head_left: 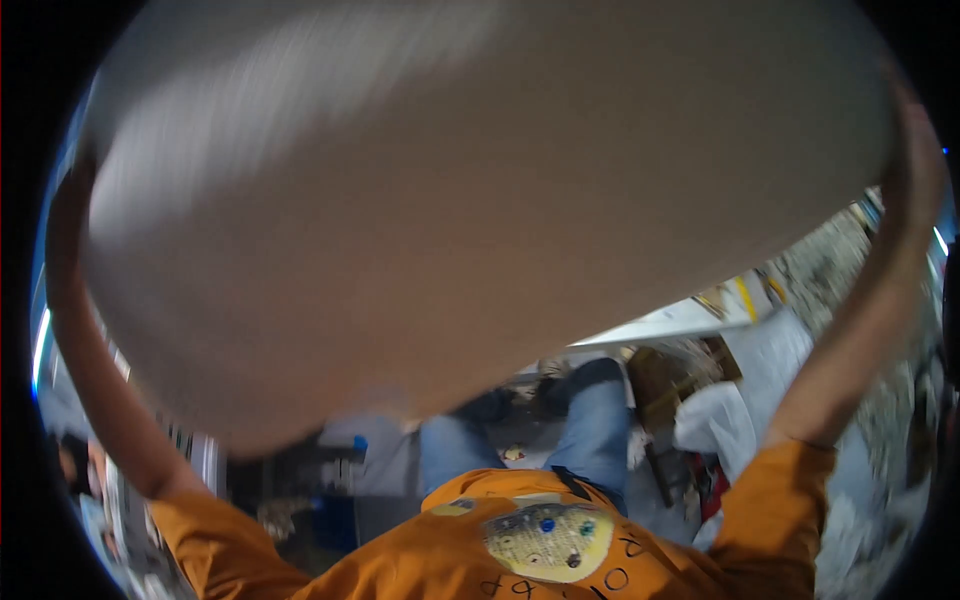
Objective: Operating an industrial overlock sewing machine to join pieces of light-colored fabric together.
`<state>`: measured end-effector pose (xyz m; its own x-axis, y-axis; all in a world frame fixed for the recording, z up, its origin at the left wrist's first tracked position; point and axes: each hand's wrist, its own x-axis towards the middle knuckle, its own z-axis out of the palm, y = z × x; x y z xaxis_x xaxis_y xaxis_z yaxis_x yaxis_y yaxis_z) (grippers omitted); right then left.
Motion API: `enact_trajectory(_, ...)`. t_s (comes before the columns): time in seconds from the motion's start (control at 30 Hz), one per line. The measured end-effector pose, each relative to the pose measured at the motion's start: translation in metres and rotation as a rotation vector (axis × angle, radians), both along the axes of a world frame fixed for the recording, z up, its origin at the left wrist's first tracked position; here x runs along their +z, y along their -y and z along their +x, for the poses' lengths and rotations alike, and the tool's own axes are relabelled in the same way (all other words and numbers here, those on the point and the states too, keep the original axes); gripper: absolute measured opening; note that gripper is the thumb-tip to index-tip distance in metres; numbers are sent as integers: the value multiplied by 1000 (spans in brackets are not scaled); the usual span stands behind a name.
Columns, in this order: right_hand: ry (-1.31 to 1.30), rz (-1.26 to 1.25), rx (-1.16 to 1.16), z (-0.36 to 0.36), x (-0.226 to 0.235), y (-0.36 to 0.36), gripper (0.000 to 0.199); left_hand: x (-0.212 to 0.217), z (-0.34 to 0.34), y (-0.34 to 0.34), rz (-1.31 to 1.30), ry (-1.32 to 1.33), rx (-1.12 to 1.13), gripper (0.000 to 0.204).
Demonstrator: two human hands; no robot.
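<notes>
A large, pale, smooth panel (480, 220) fills most of the view, raised in front of me and slightly blurred by motion. Both my arms are spread wide around it. At its left edge is my left hand (72, 205), dark and partly hidden, closed on the rim. My right hand (912, 135) grips the opposite edge high on the right, its fingers mostly lost behind the panel and in blur. The panel's lower edge slants, hanging lower at the left than at the right.
A white tabletop (685, 318) with a yellow-edged item (746, 298) shows beyond the panel on the right. Below it are a brown cardboard box (660, 388) and white plastic bags (718, 415). On the lower left stands a dark blue container (335, 520).
</notes>
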<state>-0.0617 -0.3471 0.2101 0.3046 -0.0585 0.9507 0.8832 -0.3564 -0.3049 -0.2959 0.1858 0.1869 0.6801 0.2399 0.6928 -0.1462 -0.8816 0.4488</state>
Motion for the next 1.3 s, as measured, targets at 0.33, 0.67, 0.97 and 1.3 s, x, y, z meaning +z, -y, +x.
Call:
enact_trajectory(0.33, -810, 519, 299, 27, -323, -70, 16, -137, 107, -18, -115, -639, -46, 22)
enact_trajectory(0.67, -851, 360, 469, 63, -330, -125, 14, -187, 244, -6, 705, -367, 252, 29)
enact_trajectory(0.97, -852, 247, 584, 56, -302, -120, 14, -205, 261, 225, 135, -219, -688, 32)
enact_trajectory(1.3, -978, 338, 808, 50, -294, -114, 19, -218, 266, 225, -188, -354, -760, 15)
